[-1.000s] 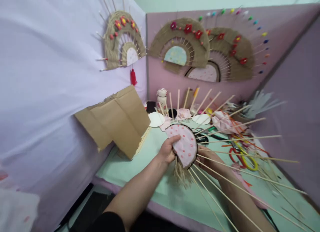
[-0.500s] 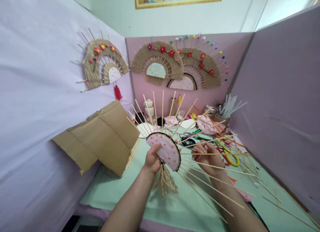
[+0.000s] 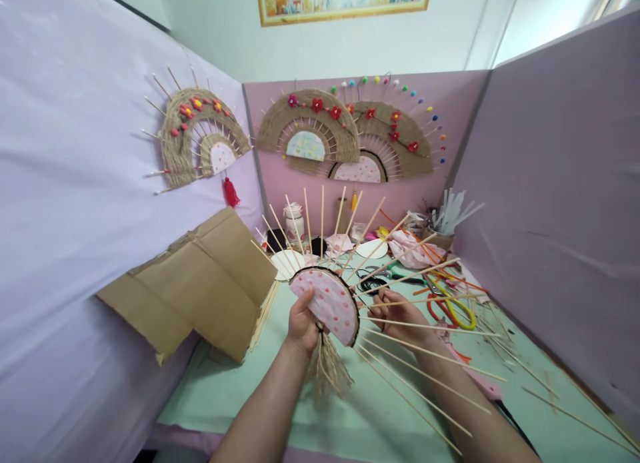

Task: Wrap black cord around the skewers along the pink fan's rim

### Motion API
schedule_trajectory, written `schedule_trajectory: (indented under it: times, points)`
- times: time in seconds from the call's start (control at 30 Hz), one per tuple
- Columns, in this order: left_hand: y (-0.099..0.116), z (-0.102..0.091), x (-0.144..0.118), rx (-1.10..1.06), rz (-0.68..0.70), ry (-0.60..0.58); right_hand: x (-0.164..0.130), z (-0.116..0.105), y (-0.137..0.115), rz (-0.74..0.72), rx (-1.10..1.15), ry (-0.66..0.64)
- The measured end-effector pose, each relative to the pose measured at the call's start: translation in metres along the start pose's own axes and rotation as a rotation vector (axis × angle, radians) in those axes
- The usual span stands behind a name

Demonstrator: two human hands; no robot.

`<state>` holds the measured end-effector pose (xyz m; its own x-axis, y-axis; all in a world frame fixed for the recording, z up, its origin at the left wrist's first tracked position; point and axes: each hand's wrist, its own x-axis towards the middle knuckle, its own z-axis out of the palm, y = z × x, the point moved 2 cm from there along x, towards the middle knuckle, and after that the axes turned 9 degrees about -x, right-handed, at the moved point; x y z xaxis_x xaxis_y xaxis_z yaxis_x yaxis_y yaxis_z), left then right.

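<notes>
My left hand (image 3: 301, 324) grips a half-round pink spotted fan piece (image 3: 329, 303) with a dark rim, held up above the green table mat (image 3: 370, 410). Long wooden skewers (image 3: 415, 376) fan out from its edge. A tuft of jute twine (image 3: 327, 370) hangs below the piece. My right hand (image 3: 400, 311) is behind the skewers on the right side, fingers curled among them and touching them.
Folded brown cardboard (image 3: 200, 283) leans at the left. Finished woven fans (image 3: 345, 136) hang on the pink back partition and another fan (image 3: 197, 136) on the left wall. Scissors with red and yellow handles (image 3: 450, 306), paper discs (image 3: 285, 260), fabric scraps and a cup of sticks (image 3: 447, 223) crowd the table's back.
The view has tilted up and steadied. The fan piece has turned so its skewers point more upward, and my right hand has come up among the skewers.
</notes>
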<state>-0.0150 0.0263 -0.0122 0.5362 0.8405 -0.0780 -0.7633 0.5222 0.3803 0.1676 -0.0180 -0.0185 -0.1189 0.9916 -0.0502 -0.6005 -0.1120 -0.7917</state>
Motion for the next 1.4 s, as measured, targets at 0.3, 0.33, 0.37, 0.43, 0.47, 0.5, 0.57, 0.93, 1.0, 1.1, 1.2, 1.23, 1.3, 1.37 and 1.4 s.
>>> schedule_trajectory:
  times: [0.3, 0.33, 0.37, 0.43, 0.47, 0.5, 0.57, 0.93, 1.0, 1.1, 1.2, 1.23, 1.3, 1.37, 1.4]
  points:
    - [0.003, 0.006, 0.002, -0.030, 0.040, 0.020, -0.004, -0.010, -0.017, -0.151, -0.003, 0.085]
    - [0.004, 0.006, 0.002, -0.029, 0.048, 0.033, -0.005, -0.013, -0.020, -0.195, -0.009, 0.106]
    - [0.005, 0.005, 0.003, -0.026, 0.056, 0.042, -0.005, -0.016, -0.023, -0.236, -0.016, 0.122]
    - [0.007, 0.004, 0.004, -0.016, 0.079, 0.050, -0.007, -0.018, -0.028, -0.296, -0.032, 0.132]
    - [0.008, 0.003, 0.005, -0.010, 0.096, 0.061, -0.008, -0.018, -0.031, -0.318, -0.040, 0.130]
    - [0.009, 0.003, 0.005, -0.004, 0.110, 0.080, -0.009, -0.018, -0.034, -0.337, -0.048, 0.126]
    - [0.010, 0.004, 0.006, 0.011, 0.125, 0.131, -0.011, -0.015, -0.039, -0.366, -0.067, 0.124]
    - [0.009, 0.016, 0.003, 0.085, 0.104, 0.263, -0.028, -0.022, -0.059, -0.668, -0.223, 0.287]
    - [0.009, 0.015, 0.004, 0.094, 0.121, 0.276, -0.030, -0.025, -0.061, -0.707, -0.280, 0.329]
    - [0.010, 0.015, 0.005, 0.109, 0.154, 0.299, -0.033, -0.030, -0.063, -0.787, -0.359, 0.361]
    - [0.010, 0.016, 0.005, 0.094, 0.158, 0.303, -0.035, -0.033, -0.064, -0.844, -0.394, 0.391]
    - [0.010, 0.016, 0.005, 0.084, 0.156, 0.300, -0.035, -0.034, -0.064, -0.849, -0.398, 0.408]
    - [0.010, 0.016, 0.006, 0.067, 0.154, 0.295, -0.036, -0.034, -0.065, -0.843, -0.399, 0.435]
    - [0.011, 0.016, 0.006, 0.052, 0.156, 0.292, -0.036, -0.034, -0.065, -0.823, -0.398, 0.436]
    - [0.012, 0.015, 0.006, 0.046, 0.157, 0.292, -0.035, -0.034, -0.065, -0.806, -0.396, 0.433]
